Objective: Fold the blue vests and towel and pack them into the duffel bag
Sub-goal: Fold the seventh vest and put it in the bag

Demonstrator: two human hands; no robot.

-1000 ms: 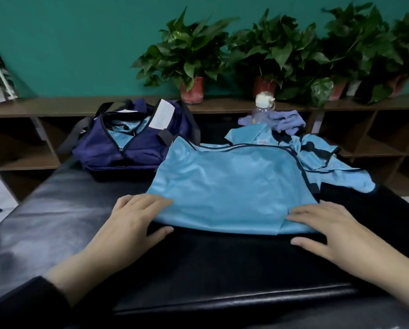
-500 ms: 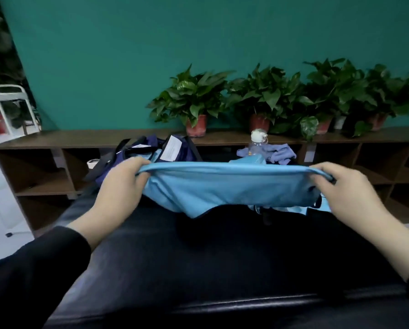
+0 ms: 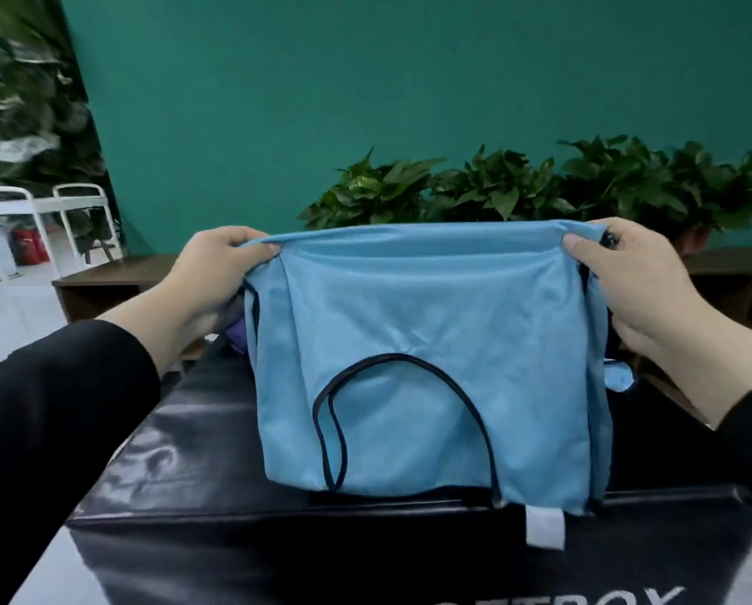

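Both hands hold a blue vest [image 3: 430,342] up in front of the camera, above the black counter [image 3: 199,486]. The left hand [image 3: 217,272] has its grip pinched on the top left corner of the cloth, thumb over the folded edge; the right hand [image 3: 627,277] has its grip curled round the top right corner in the same way. The vest hangs flat between them, its top edge stretched almost level (a dark-piped arched opening shows in the lower half), and its bottom hem reaches the near edge of the counter. A white tag [image 3: 545,527] dangles below the hem. A scrap of more blue cloth [image 3: 620,374] peeks out behind the right wrist. Behind the vest stand leafy potted plants [image 3: 496,189] on a brown wooden shelf [image 3: 112,277] against a green wall [image 3: 365,80].
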